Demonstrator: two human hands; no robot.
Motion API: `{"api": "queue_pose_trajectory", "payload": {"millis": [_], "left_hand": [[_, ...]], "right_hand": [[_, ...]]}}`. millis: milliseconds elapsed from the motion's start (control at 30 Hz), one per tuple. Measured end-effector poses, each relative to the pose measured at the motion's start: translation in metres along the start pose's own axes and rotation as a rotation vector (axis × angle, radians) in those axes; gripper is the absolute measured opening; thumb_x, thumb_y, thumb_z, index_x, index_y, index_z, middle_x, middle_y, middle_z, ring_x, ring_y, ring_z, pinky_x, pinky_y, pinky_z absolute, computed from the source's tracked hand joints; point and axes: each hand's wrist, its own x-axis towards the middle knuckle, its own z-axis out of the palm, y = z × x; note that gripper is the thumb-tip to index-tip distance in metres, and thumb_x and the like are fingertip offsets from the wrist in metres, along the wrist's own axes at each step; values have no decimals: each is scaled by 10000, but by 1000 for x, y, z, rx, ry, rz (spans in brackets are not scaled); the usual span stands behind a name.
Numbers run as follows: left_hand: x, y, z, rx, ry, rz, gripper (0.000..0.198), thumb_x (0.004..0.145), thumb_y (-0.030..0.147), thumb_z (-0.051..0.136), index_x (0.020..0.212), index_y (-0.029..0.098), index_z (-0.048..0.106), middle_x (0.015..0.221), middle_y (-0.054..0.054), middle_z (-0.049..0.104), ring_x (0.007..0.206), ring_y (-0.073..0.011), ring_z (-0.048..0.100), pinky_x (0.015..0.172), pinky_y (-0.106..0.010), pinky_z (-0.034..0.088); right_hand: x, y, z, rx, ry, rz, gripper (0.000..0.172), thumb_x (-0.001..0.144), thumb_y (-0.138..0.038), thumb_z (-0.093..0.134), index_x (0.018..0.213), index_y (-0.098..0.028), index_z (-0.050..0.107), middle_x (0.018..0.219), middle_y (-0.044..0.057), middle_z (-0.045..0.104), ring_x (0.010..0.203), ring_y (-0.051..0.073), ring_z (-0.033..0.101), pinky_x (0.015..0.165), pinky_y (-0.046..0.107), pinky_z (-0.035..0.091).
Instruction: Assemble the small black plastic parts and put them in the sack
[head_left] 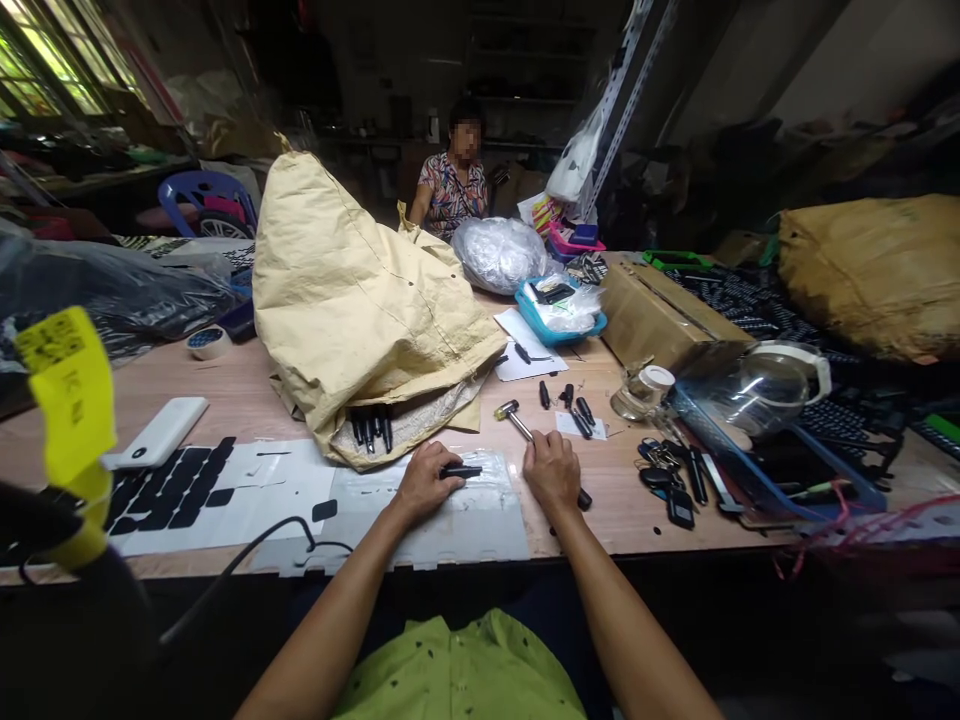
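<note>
In the head view, my left hand (429, 487) is closed around a small black cylindrical part (461, 471), which lies across a clear plastic sheet (480, 520) at the table's front. My right hand (552, 471) grips a small hammer (518, 422) by its handle, the two-faced head pointing away and to the left. Just beyond my left hand lies a large tan paper sack (367, 290), its mouth towards me with several black parts (371, 428) showing inside. More black parts (544, 394) rest past the hammer, some beside a small white paper (580, 425).
On the left are black pads (176, 487), a white power bank (163, 432) and a tape roll (209, 342). To the right stand keys (660, 455), a glass jar (641, 391), a blue tray (780, 470) and a cardboard box (667, 315). A person (454, 185) sits across the table.
</note>
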Motion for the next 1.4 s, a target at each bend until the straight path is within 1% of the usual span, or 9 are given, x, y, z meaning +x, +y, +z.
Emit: {"api": "queue_pose_trajectory", "payload": {"millis": [167, 400, 867, 1000, 1067, 1233, 1400], "left_hand": [[0, -2, 1, -16, -10, -3, 151, 729, 202, 739, 878, 227, 749, 821, -27, 638, 875, -215, 563, 824, -341, 448], [0, -6, 2, -12, -13, 8, 152, 763, 241, 725, 913, 239, 751, 837, -34, 642, 883, -224, 557, 830, -352, 447], [-1, -5, 2, -25, -12, -1, 145, 756, 221, 718, 898, 232, 745, 844, -32, 646, 897, -225, 565, 832, -350, 444], [0, -6, 3, -18, -8, 15, 148, 752, 218, 721, 898, 230, 743, 832, -30, 643, 884, -220, 568, 825, -348, 449], [-1, -6, 4, -2, 7, 28, 160, 748, 217, 725, 907, 232, 740, 834, -28, 643, 873, -218, 565, 817, -350, 449], [-5, -5, 5, 97, 108, 16, 206, 719, 260, 779, 919, 235, 734, 889, -42, 654, 940, -248, 543, 856, -389, 431], [-6, -3, 3, 102, 100, -10, 210, 729, 274, 791, 925, 233, 728, 881, -38, 655, 932, -245, 535, 873, -397, 417]], "right_hand": [[0, 1, 2, -2, 17, 1, 194, 889, -191, 508, 1011, -200, 659, 865, 64, 543, 836, 201, 456, 670, 295, 295], [-1, 1, 2, 12, 22, 1, 203, 896, -193, 501, 1026, -193, 657, 872, 61, 540, 828, 197, 448, 669, 288, 294], [-1, 0, 5, 12, 25, 9, 210, 893, -186, 499, 1026, -200, 662, 871, 64, 545, 836, 201, 460, 671, 295, 300], [-1, 1, 5, 16, 33, 8, 209, 896, -190, 498, 1026, -200, 661, 871, 64, 546, 835, 201, 461, 673, 294, 299], [-1, 1, 4, 15, 38, 4, 206, 894, -191, 502, 1024, -202, 662, 872, 64, 547, 836, 203, 459, 672, 295, 298], [0, 2, -1, 3, 24, -8, 196, 894, -196, 493, 995, -204, 660, 864, 66, 538, 832, 206, 447, 671, 299, 290], [0, 4, -7, -12, -13, -1, 201, 901, -213, 481, 991, -193, 660, 884, 77, 540, 845, 214, 443, 667, 302, 281]]}}
